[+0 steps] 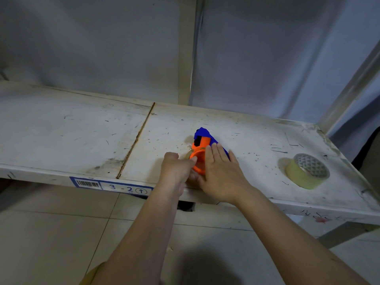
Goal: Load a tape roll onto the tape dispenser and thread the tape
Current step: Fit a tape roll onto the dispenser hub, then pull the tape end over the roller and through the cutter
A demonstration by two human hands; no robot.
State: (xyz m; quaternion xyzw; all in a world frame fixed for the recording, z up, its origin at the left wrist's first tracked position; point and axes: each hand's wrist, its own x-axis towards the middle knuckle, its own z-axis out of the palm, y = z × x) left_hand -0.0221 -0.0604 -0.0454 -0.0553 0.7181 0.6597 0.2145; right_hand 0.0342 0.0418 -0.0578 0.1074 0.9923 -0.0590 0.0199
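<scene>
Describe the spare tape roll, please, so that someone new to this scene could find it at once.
Start at the white shelf with the blue "3-2" label on its front edge, then follow it to its right end. There, apart from both hands and the orange-and-blue dispenser, lies the tape roll. It is the only pale yellowish ring, lying flat and untouched.

The light around me is soft, cool and fairly dim, with no hard glare anywhere. My own shadow pools dark on the floor tiles [61,233] at 6 o'clock, and a faint shadow sits to the left of the spare tape roll [307,171] at 3 o'clock. The wide lens bends the shelf [72,128] edge and tilts the upright post [349,93] at 2 o'clock. Focus is slightly soft overall; my forearms smear toward the bottom edge, and the orange and blue dispenser [202,145] looks oversaturated, its detail flattened.
</scene>
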